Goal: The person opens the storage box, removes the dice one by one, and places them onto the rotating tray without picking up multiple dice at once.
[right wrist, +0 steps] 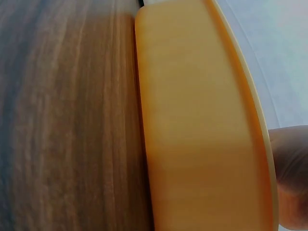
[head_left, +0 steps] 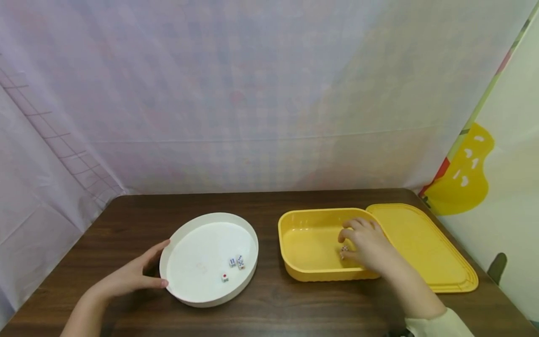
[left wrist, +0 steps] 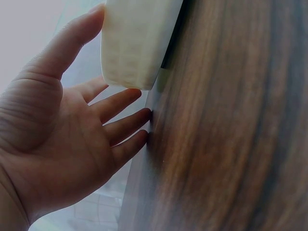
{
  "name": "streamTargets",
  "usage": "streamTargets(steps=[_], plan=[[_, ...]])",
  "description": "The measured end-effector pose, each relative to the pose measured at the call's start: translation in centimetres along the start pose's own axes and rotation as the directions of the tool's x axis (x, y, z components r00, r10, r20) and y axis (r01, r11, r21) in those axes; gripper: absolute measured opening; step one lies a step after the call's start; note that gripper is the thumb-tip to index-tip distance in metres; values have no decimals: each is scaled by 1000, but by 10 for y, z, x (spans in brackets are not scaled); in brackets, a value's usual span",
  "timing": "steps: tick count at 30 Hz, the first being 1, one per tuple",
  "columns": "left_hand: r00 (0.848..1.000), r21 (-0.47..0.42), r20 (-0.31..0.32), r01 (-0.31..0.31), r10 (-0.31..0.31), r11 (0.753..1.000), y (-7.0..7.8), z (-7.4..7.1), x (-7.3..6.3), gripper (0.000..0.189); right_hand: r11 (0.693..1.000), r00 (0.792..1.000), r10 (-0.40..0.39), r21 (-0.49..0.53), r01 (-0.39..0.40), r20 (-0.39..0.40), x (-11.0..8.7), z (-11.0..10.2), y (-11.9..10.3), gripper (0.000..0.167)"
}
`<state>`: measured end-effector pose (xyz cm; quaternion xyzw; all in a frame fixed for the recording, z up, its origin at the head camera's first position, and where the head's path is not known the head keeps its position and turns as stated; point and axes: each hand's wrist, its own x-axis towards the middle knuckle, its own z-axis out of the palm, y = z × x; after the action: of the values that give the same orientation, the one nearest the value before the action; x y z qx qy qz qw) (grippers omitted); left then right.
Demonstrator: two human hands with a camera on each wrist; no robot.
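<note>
My left hand [head_left: 126, 277] touches the left side of a round white tray [head_left: 166, 262], thumb and forefinger spread along its rim. In the left wrist view the thumb meets the tray wall [left wrist: 132, 48] and the other fingers reach out loosely below. Three small white dice lie in the tray: a red-dotted die [head_left: 225, 277] and two with blue dots, one blue-dotted die [head_left: 232, 262] among them. My right hand [head_left: 368, 245] is inside a yellow box [head_left: 301, 270], fingers bent and parted from the thumb. Small dice [head_left: 344, 249] show at the gap, partly hidden; no firm grip is visible.
A flat yellow lid [head_left: 425, 248] lies on the dark wooden table [head_left: 269, 309], right of the box. Behind the table hangs a pale curtain [head_left: 236, 103]. The box's outer wall [right wrist: 202, 115] fills much of the right wrist view.
</note>
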<state>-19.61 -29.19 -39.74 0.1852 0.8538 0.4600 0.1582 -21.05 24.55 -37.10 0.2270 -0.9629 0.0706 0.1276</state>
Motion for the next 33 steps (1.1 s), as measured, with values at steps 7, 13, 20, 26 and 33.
streamTargets(steps=[7,13,20,26,33], plan=[[1000,2,2,-12,12,1000,0,-1,1,94,999,997,51,11,-52,54,1,0,4,19],[1000,6,-5,-18,18,1000,0,-1,0,94,998,995,58,-11,-58,77,3,2,7,17],[1000,6,2,-19,19,1000,0,0,0,94,999,995,51,-21,-49,82,7,7,9,18],[1000,21,-7,-20,20,1000,0,0,1,94,999,995,36,-10,-35,94,9,10,8,19],[1000,17,-7,-13,13,1000,1,0,2,95,998,992,62,-8,-61,110,10,13,10,18]])
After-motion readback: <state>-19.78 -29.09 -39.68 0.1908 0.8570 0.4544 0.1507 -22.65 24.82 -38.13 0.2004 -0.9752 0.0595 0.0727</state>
